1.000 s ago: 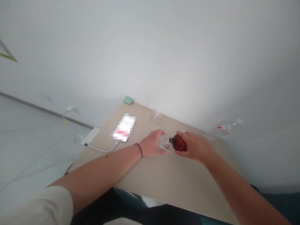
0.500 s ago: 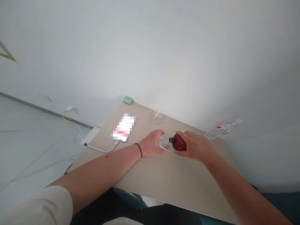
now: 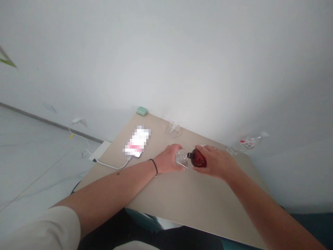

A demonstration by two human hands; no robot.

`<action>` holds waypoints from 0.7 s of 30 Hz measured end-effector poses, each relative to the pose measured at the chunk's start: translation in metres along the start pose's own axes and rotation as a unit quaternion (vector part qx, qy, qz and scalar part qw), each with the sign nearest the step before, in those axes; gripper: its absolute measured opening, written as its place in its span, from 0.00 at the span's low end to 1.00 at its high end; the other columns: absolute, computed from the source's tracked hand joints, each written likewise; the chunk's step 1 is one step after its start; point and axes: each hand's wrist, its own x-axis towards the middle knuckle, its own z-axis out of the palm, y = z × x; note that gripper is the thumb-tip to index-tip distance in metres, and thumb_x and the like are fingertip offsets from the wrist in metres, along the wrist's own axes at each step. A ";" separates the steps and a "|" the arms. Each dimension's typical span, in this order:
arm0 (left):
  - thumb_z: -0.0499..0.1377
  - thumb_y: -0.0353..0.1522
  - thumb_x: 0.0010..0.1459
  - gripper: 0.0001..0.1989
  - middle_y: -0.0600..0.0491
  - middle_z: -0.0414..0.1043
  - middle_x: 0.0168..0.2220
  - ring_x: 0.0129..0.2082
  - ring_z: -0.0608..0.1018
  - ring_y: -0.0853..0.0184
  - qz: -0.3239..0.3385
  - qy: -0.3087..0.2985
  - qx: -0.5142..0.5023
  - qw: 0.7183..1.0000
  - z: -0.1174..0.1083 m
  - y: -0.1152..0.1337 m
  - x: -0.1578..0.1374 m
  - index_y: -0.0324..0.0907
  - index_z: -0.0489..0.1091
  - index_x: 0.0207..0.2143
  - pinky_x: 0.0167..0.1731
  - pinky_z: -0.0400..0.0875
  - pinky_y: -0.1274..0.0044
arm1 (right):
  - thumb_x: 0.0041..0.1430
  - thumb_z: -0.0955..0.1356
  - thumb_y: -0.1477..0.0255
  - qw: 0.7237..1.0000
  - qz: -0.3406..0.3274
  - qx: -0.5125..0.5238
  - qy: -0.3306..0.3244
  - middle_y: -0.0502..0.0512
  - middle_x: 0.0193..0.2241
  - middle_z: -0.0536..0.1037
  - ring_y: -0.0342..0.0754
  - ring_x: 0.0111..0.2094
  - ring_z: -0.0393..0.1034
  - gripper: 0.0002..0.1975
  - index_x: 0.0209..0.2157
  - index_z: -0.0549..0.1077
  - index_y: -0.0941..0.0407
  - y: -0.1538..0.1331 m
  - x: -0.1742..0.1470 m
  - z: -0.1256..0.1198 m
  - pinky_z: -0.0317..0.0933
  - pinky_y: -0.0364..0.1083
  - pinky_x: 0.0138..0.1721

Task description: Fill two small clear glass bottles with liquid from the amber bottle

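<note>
My left hand [image 3: 169, 159] is closed around a clear, square-looking container [image 3: 181, 158] over the middle of the table. In my right hand [image 3: 213, 160] is a dark red, rounded bottle [image 3: 199, 158], tipped sideways so its dark neck points left at the container. The bottle's mouth is at the container's right edge; whether they touch, or any liquid passes, I cannot tell. My fingers hide the back of the container and much of the bottle.
On the beige table [image 3: 161, 194], a lit phone [image 3: 137, 141] lies at left with a white cable [image 3: 111, 166]. A small green case [image 3: 142, 111] sits at the far corner. Toward the wall are a clear plastic piece [image 3: 173, 129] and a clear plastic bottle [image 3: 247, 142].
</note>
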 end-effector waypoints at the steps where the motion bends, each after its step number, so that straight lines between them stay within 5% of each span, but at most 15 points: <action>1: 0.71 0.38 0.40 0.40 0.42 0.63 0.54 0.54 0.67 0.51 0.000 0.000 0.001 1.000 0.000 0.000 0.000 0.40 0.58 0.55 0.56 0.63 0.59 | 0.51 0.68 0.49 1.000 -0.001 0.000 -0.001 0.60 0.46 0.77 0.57 0.38 0.75 0.34 0.55 0.65 0.51 0.000 0.000 0.000 0.61 0.48 0.32; 21: 0.71 0.38 0.39 0.40 0.43 0.64 0.53 0.54 0.68 0.52 0.001 0.008 -0.011 1.000 0.001 -0.002 0.000 0.42 0.59 0.55 0.56 0.63 0.59 | 0.51 0.68 0.49 1.000 0.001 -0.004 -0.004 0.59 0.46 0.77 0.56 0.38 0.75 0.34 0.56 0.64 0.51 0.000 0.001 -0.001 0.61 0.48 0.33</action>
